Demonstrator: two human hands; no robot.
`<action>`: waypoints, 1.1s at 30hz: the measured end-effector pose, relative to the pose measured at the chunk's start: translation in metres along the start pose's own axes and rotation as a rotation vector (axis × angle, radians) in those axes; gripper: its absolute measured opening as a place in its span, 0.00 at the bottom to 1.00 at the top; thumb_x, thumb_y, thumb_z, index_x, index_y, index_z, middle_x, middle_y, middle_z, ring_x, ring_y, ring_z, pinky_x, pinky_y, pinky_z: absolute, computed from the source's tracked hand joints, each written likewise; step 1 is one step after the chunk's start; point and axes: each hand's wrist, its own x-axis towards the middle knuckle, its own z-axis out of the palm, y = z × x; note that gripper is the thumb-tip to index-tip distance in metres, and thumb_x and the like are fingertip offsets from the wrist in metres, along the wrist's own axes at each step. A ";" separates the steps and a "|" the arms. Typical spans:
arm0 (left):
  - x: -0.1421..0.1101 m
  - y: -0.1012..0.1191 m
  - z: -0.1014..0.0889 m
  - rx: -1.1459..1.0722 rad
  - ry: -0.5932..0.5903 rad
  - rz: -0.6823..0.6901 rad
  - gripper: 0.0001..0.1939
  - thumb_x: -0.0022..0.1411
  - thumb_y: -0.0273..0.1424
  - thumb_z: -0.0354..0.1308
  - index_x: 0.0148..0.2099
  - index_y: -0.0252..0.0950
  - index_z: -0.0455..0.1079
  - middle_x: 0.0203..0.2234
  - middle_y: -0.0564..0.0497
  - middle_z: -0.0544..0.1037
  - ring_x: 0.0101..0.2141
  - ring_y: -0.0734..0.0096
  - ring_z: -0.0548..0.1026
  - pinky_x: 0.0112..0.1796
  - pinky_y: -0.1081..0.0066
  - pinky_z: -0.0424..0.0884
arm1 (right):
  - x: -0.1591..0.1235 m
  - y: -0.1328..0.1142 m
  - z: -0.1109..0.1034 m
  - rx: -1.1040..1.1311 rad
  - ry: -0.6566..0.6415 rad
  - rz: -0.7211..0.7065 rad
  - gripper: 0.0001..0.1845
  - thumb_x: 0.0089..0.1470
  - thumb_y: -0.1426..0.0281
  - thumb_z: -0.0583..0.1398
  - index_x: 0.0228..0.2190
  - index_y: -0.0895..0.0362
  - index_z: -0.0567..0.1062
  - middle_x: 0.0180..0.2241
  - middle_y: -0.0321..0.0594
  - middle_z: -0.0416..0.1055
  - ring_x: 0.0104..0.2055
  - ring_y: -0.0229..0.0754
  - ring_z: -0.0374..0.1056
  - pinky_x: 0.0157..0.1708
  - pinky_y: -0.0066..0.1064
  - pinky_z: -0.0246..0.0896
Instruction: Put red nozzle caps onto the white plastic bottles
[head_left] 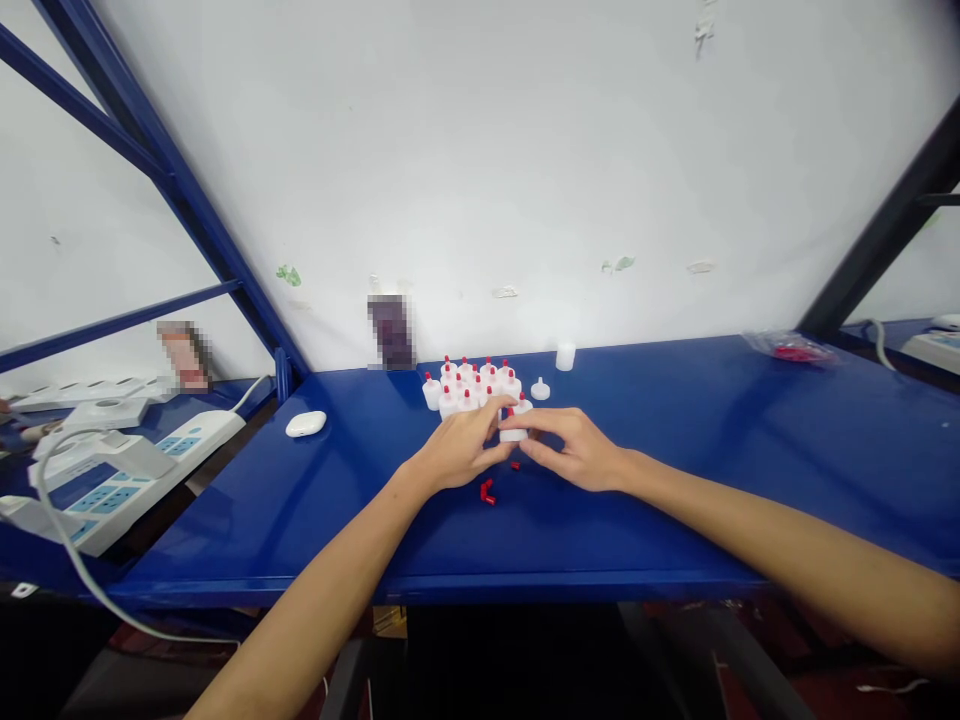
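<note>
Between my two hands is a small white bottle (514, 435) with a red tip. The fingers of my left hand (459, 445) close on it from the left, thumb low and index finger near the top. My right hand (576, 450) pinches the same bottle from the right, index finger at the tip. Just behind stands a cluster of similar white bottles (471, 378) with red tips, partly hidden by my left hand. A white nozzle lid (540, 390) lies to the right of the cluster. Several small red caps (488, 492) lie on the table in front of my hands.
An open-looking white container (565, 357) stands by the wall. On the blue table (675, 530) are a white earbud case (306, 424) at left and a clear bag (795, 348) with red pieces at far right. Power strips (142, 480) lie beyond the blue post (187, 200).
</note>
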 end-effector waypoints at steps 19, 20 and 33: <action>0.001 -0.001 0.000 0.113 0.113 0.105 0.07 0.64 0.28 0.53 0.40 0.34 0.72 0.25 0.54 0.72 0.26 0.75 0.68 0.32 0.74 0.63 | 0.011 0.041 -0.006 -0.459 0.097 0.197 0.19 0.61 0.65 0.58 0.53 0.53 0.70 0.46 0.42 0.76 0.43 0.49 0.72 0.45 0.42 0.66; 0.001 -0.001 0.000 0.115 0.101 0.097 0.07 0.64 0.28 0.53 0.40 0.34 0.72 0.25 0.54 0.71 0.26 0.75 0.68 0.31 0.74 0.63 | 0.012 0.041 -0.006 -0.461 0.095 0.196 0.17 0.60 0.65 0.58 0.50 0.54 0.72 0.45 0.42 0.76 0.43 0.49 0.71 0.44 0.41 0.65; 0.002 0.000 -0.005 -0.050 -0.126 0.086 0.13 0.71 0.35 0.48 0.47 0.37 0.72 0.32 0.52 0.78 0.29 0.74 0.73 0.33 0.75 0.65 | 0.009 0.038 -0.008 -0.530 -0.042 0.106 0.18 0.64 0.69 0.51 0.51 0.50 0.75 0.49 0.46 0.70 0.46 0.49 0.67 0.47 0.45 0.64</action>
